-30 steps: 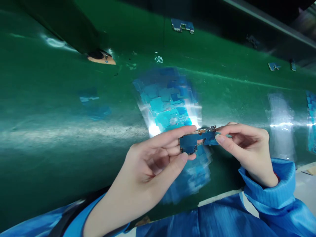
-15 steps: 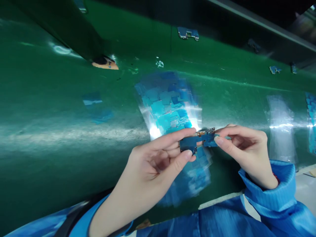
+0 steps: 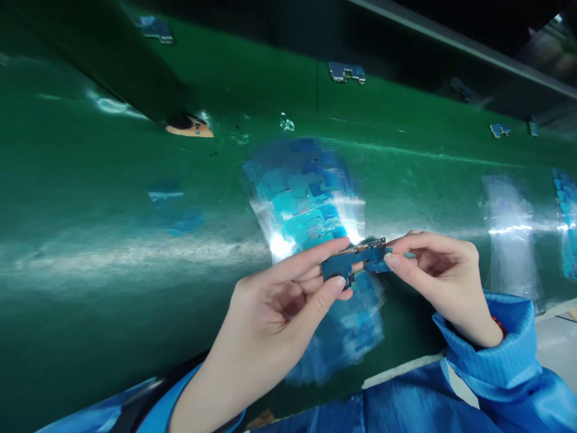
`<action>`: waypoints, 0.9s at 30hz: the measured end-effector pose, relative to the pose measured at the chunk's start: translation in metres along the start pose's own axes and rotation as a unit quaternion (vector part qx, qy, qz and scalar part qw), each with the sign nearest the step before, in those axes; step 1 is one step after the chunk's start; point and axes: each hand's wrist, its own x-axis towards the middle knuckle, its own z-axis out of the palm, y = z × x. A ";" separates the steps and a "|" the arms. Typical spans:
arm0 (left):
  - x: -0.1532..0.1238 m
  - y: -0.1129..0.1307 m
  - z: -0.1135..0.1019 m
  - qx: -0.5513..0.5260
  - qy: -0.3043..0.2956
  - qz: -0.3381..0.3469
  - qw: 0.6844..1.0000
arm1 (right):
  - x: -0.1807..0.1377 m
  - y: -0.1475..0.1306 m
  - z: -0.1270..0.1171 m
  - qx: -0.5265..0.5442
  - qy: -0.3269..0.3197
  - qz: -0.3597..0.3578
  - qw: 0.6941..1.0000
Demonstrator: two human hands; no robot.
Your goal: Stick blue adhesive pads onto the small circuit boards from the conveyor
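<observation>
A small dark-blue circuit board (image 3: 339, 267) with a notch in its lower side is held level in front of me. My left hand (image 3: 288, 294) grips its left end between thumb and fingers. At the opposite end, my right hand (image 3: 433, 270) pinches the board's tip with thumb and forefinger; a bit of blue film seems to show there, though I cannot tell whether it is stuck to the board. Under the hands lies a long patch of overlapping blue film pieces (image 3: 293, 201) on clear plastic, partly covered by the fingers.
Several circuit boards lie on the green mat, one at the back middle (image 3: 347, 73) and another at the upper left (image 3: 154, 29). A dark post (image 3: 148, 78) rises at the left. Clear plastic sheets (image 3: 511, 234) and more blue film (image 3: 568, 210) lie at the right.
The view has shifted slightly, showing more of the upper-left board. Both hands keep their hold on the circuit board, which appears a little further left and slightly tilted.
</observation>
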 end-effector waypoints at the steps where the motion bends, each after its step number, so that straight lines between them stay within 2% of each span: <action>1: 0.000 -0.001 0.000 0.011 0.006 0.007 1.000 | 0.000 0.000 0.000 -0.001 -0.001 0.000 1.000; 6: -0.002 -0.006 -0.001 0.076 0.036 0.045 0.995 | -0.001 0.000 0.002 -0.001 0.007 0.001 1.000; 11: -0.002 -0.006 -0.001 0.107 0.053 0.041 0.992 | 0.000 0.000 0.004 0.005 0.008 0.002 1.000; 27: -0.001 -0.004 0.000 0.072 0.064 0.008 0.995 | -0.001 0.004 0.005 0.023 0.012 -0.010 1.000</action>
